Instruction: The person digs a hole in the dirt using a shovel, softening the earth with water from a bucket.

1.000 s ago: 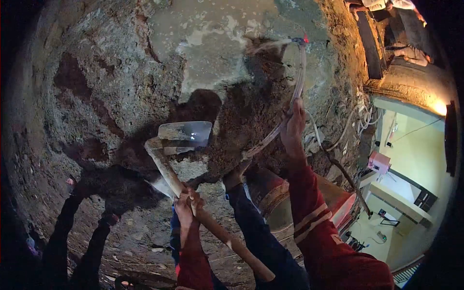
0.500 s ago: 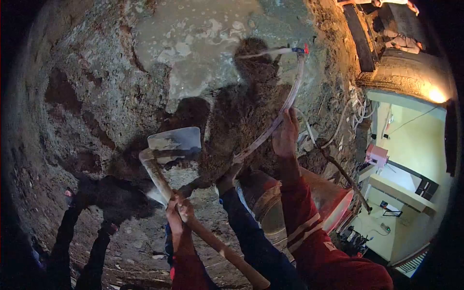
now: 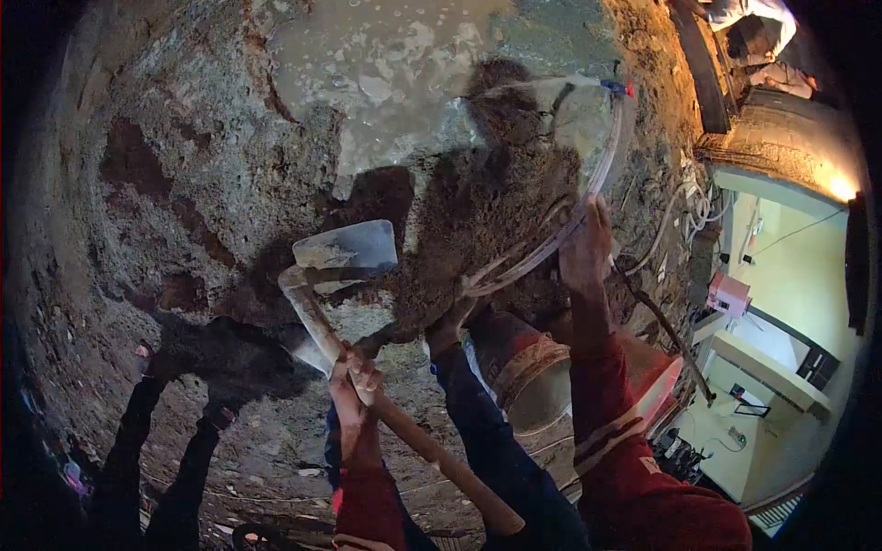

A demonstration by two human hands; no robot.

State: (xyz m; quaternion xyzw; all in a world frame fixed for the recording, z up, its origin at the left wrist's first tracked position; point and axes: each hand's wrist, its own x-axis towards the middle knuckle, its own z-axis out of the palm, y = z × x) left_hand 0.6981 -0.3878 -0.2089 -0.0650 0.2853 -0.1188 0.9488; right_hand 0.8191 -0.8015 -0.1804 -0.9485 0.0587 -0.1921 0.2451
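My left hand [image 3: 356,378], closed, grips the wooden handle of a hoe [image 3: 317,321]. Its flat metal blade [image 3: 349,246] hangs over the muddy ground. The handle runs down to the right, past my red sleeve. My right hand [image 3: 586,250] is wrapped around a pale flexible hose [image 3: 537,255]. A blue valve with a red handle [image 3: 617,86] sits at the hose's far end, and a thin water stream leaves it to the left, over wet grey mix [image 3: 395,73]. Between my arms, a dark-trousered leg ends in a bare foot [image 3: 450,323] beside the hose.
Two buckets, one greyish [image 3: 537,390] and one reddish [image 3: 657,367], stand near my right forearm. Another person's legs [image 3: 138,432] are at the left. More people [image 3: 772,37] appear at the upper right. A stick [image 3: 669,321] and coiled hose [image 3: 703,209] lie right, near a lit room.
My right hand, with the hose, has moved right, and the valve end has shifted right and slightly up. The hose now shows a loop near the foot. My left hand still grips the hoe.
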